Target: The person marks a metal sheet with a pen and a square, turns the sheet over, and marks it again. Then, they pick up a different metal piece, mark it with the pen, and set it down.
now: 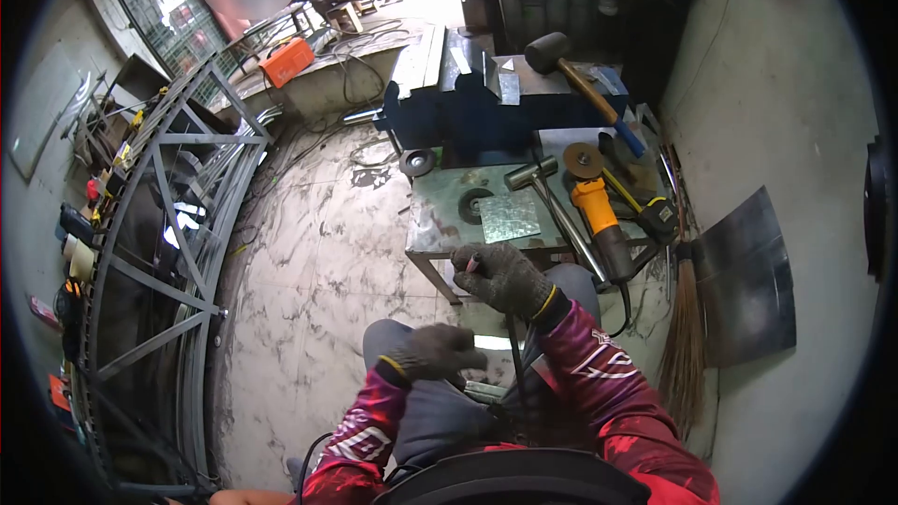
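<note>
Both my hands wear dark knit gloves below red patterned sleeves. My right hand [503,278] is closed around a small reddish object, too small to identify, held just in front of the edge of a low metal table [432,224]. My left hand [438,353] is curled into a fist over my knee, and what it holds, if anything, is hidden. On the table lie a small checkered metal plate [509,217], a grinding disc [474,205], a steel hammer [547,196] and a yellow angle grinder [599,215].
A big black mallet [575,75] rests on a blue vise block [486,112] behind the table. A curved grey steel gate frame [168,252] lies on the marble floor at left. A broom [685,337] and a metal sheet [748,281] lean on the right wall. A person crouches far back by an orange welder [286,61].
</note>
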Motion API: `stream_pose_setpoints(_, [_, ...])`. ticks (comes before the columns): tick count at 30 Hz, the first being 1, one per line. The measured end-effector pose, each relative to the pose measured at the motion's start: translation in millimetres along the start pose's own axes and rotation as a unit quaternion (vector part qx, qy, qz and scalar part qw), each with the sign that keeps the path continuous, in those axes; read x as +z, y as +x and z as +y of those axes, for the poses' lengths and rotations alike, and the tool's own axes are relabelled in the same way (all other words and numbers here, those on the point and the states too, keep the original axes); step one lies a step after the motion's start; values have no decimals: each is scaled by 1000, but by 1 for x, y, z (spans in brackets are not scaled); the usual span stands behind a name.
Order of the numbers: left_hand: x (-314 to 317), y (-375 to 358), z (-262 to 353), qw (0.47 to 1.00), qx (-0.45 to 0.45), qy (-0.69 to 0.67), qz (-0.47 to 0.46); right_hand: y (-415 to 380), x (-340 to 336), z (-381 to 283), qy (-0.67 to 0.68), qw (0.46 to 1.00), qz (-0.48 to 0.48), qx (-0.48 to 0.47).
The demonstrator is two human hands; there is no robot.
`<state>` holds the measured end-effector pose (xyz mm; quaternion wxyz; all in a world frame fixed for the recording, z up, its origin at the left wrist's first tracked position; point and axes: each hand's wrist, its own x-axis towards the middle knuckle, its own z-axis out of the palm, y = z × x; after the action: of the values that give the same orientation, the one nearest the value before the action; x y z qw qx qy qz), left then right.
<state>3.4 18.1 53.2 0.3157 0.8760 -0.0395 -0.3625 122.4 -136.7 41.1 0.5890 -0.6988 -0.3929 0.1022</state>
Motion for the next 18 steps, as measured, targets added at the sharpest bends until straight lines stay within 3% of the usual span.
stream_pose_setpoints(2, [-38,-42,27,968,124,-187,110,1,-2,0,-21,1000,-18,-1])
stream_pose_setpoints(4, [-40,-45,60,888,336,-171,263,6,3,-3,-108,991,-54,-49])
stream_pose_setpoints(5, [-40,-44,84,876,395,-92,263,13,21,49,32,993,-108,-23])
stream_pose_setpoints(8, [-1,8,124,795,496,150,316,13,32,16,-145,983,-112,-18])
stream_pose_setpoints(11, [29,50,117,826,433,174,317,7,33,10,-144,985,-89,22])
stream_pose_setpoints(14, [28,59,117,866,360,224,263,6,30,8,-159,983,-85,38])
stream_pose_setpoints(16, [23,59,121,888,361,230,167,4,27,7,-167,982,-89,27])
stream_pose_setpoints(18, [21,60,117,898,339,192,206,4,26,6,-79,994,-65,21])
